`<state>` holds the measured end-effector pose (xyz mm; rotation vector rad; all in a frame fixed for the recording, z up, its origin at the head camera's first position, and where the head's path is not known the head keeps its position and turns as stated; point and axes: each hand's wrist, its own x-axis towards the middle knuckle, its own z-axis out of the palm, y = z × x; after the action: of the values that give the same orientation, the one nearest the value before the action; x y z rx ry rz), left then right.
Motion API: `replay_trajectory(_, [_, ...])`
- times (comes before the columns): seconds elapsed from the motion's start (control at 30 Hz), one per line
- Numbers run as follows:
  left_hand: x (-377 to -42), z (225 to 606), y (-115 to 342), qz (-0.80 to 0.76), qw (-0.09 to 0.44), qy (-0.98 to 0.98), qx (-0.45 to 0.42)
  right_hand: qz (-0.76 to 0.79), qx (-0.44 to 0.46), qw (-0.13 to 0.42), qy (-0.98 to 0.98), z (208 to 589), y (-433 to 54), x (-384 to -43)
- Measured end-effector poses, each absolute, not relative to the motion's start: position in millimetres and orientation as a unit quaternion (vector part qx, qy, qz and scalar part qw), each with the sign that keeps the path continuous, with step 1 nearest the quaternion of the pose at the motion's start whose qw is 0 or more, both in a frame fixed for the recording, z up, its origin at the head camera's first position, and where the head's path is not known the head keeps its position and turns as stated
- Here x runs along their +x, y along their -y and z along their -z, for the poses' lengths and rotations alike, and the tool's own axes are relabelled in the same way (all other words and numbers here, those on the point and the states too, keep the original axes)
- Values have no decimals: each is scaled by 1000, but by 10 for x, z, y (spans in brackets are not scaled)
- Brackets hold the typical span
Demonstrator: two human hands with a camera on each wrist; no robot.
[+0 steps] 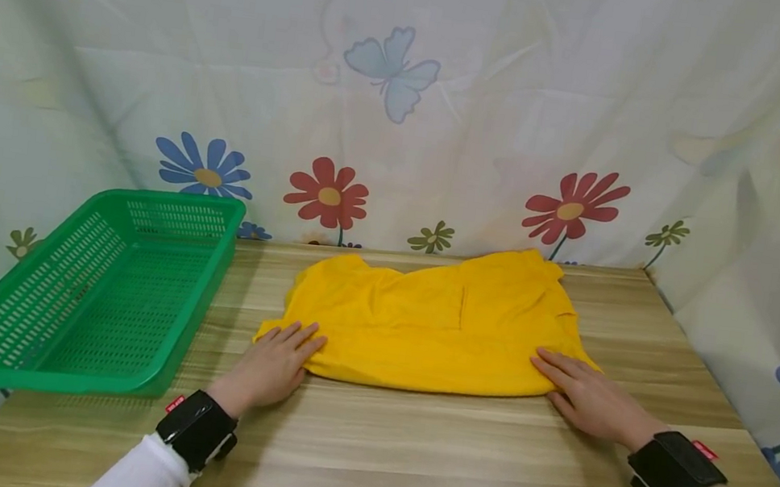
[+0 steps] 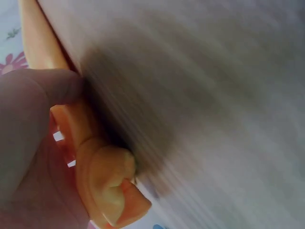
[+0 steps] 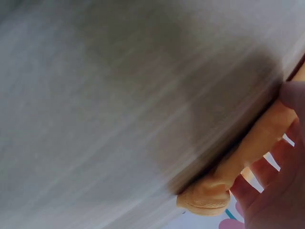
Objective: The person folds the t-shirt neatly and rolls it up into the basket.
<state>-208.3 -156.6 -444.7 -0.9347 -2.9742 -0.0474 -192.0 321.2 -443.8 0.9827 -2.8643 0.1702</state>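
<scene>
A yellow cloth garment (image 1: 420,353) lies folded across the wooden table, its near edge straight and its far part wrinkled; its exact kind cannot be told. My left hand (image 1: 276,364) rests on its near left corner, fingers laid over the cloth. In the left wrist view the thumb (image 2: 57,86) touches the folded edge beside a bunched end (image 2: 107,181). On the near right part, my right hand (image 1: 587,394) lies with its fingers extended over the fabric. The right wrist view has that thumb (image 3: 293,95) against the rolled edge (image 3: 257,138).
A green plastic basket (image 1: 198,317) with slotted walls stands left of the garment, nothing seen inside. Behind the wooden table (image 1: 420,475) hangs a white curtain (image 1: 483,141) printed with flowers and a butterfly; it also borders both sides. Black bands circle both wrists.
</scene>
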Motion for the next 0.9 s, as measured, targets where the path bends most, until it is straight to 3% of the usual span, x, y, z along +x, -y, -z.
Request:
replay_trajectory(0.23, [-2135,4441,1609,-17,2,955,-295,-47,329,85,939,4467,-3218,-1982])
replay_trajectory(0.63, [-2142,4334,1723,-58,-12,971,-230,-111,278,24,954,4380,-3273,-2003])
replay_trajectory(0.9, [-2142,4207,1819,-80,42,977,-192,-122,263,11,957,4307,-3291,-2052])
